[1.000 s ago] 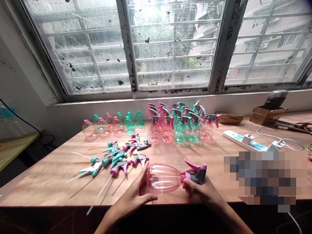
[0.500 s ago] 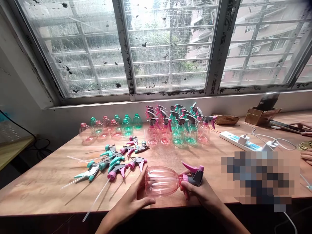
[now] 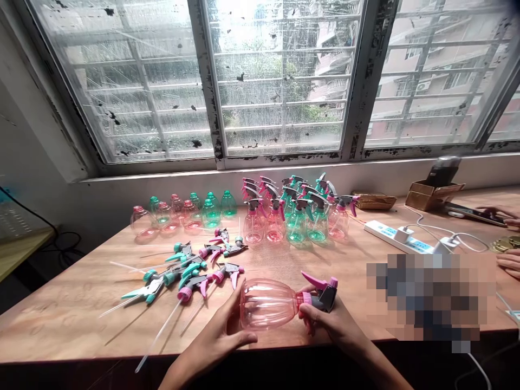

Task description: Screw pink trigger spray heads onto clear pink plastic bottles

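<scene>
A clear pink spray bottle (image 3: 268, 304) lies on its side in the air at the table's front edge, its base to the left. My left hand (image 3: 231, 319) is curved around the base end, with the thumb beneath. At the neck, my right hand (image 3: 320, 317) grips the pink collar of the grey and pink trigger head (image 3: 323, 290) with thumb and fingers. The trigger points up and back. Just left of my left hand lies a heap of loose pink and teal spray heads (image 3: 189, 273) with white dip tubes.
Open pink and green bottles (image 3: 211, 214) stand at the back left of the wooden table (image 3: 81, 303). Several bottles with spray heads (image 3: 296, 225) stand at back centre. On the right are a power strip (image 3: 398, 238), a cardboard box (image 3: 433, 194) and another person's hands (image 3: 509, 265).
Both hands keep their hold on the pink spray bottle, with almost no motion. The whole view has shifted very slightly.
</scene>
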A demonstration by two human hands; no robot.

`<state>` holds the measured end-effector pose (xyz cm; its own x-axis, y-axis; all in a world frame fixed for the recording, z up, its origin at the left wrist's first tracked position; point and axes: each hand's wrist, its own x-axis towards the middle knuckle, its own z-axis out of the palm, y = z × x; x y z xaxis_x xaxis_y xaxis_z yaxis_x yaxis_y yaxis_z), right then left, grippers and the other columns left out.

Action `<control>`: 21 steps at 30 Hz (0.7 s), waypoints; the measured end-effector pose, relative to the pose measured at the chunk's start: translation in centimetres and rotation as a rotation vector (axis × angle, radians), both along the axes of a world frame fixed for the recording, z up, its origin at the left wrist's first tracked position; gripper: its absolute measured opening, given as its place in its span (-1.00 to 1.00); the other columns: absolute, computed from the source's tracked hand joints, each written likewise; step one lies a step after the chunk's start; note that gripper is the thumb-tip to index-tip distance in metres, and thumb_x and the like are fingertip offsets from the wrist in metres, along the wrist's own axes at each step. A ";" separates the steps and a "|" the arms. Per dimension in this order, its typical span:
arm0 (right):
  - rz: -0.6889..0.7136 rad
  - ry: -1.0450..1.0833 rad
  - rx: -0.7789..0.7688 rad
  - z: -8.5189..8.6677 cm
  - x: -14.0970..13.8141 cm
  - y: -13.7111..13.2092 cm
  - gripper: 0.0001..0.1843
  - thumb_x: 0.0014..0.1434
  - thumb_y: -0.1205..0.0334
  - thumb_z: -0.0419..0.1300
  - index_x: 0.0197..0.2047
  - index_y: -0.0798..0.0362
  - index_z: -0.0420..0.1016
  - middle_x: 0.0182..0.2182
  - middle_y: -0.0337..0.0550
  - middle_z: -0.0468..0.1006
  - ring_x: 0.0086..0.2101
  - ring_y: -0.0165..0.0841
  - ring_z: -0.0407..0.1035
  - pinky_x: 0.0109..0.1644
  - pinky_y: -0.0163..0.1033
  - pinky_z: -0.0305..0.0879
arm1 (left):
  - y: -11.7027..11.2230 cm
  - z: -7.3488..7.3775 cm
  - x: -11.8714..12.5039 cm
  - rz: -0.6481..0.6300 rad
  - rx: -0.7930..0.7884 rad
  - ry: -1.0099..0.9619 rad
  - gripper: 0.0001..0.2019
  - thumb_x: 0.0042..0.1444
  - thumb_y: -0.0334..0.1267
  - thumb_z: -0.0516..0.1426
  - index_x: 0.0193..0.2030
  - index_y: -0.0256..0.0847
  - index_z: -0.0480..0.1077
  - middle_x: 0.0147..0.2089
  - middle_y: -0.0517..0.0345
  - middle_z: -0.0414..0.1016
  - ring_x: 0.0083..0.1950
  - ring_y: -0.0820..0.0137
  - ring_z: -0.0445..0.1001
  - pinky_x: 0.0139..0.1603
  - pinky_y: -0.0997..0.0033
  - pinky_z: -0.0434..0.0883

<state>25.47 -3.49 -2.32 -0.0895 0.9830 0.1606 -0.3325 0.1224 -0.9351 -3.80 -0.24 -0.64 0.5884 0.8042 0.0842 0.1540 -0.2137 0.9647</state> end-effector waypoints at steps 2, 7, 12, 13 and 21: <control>0.010 -0.007 0.000 -0.1 0.0 0.0 -0.57 0.08 -0.01 0.53 -0.17 0.08 0.52 -0.51 -0.22 0.63 -0.61 -0.42 0.44 -0.51 -0.31 0.41 | 0.0 -0.1 -0.1 0.013 -0.021 0.005 0.04 0.15 0.04 0.38 0.59 0.01 -0.15 0.64 0.05 -0.21 0.61 -0.03 -0.14 0.58 -0.03 -0.09; 0.003 0.010 -0.012 0.0 0.1 0.0 -0.56 0.09 -0.03 0.53 -0.19 0.11 0.51 -0.52 -0.21 0.63 -0.62 -0.43 0.44 -0.53 -0.32 0.41 | -0.5 1.4 0.5 0.002 0.021 0.008 0.03 0.20 -0.02 0.36 0.59 0.12 -0.25 0.64 0.03 -0.21 0.53 -0.08 0.14 0.49 -0.02 0.19; 0.009 -0.004 -0.025 0.3 0.0 0.0 -0.53 0.09 -0.06 0.52 -0.17 0.10 0.49 -0.51 -0.22 0.63 -0.62 -0.41 0.45 -0.52 -0.30 0.42 | -0.3 1.3 0.7 -0.008 0.052 0.001 -0.01 0.26 0.03 0.29 0.58 0.18 -0.31 0.62 0.07 -0.07 0.49 -0.02 0.22 0.51 -0.01 0.14; 0.012 -0.007 -0.028 0.3 0.0 0.0 -0.52 0.09 -0.08 0.51 -0.17 0.10 0.48 -0.51 -0.22 0.63 -0.62 -0.41 0.45 -0.52 -0.30 0.42 | -0.2 1.0 0.5 -0.012 0.040 -0.004 0.00 0.25 0.04 0.30 0.58 0.17 -0.32 0.61 0.07 -0.04 0.51 -0.01 0.19 0.53 -0.01 0.09; -0.003 -0.004 -0.033 0.0 -0.1 0.1 -0.48 0.08 -0.09 0.52 -0.14 0.09 0.46 -0.51 -0.19 0.65 -0.62 -0.41 0.45 -0.53 -0.31 0.40 | 0.1 -0.4 -0.1 -0.023 -0.030 -0.015 0.00 0.17 0.05 0.36 0.58 0.09 -0.14 0.61 0.02 -0.04 0.53 -0.06 0.14 0.52 -0.05 0.10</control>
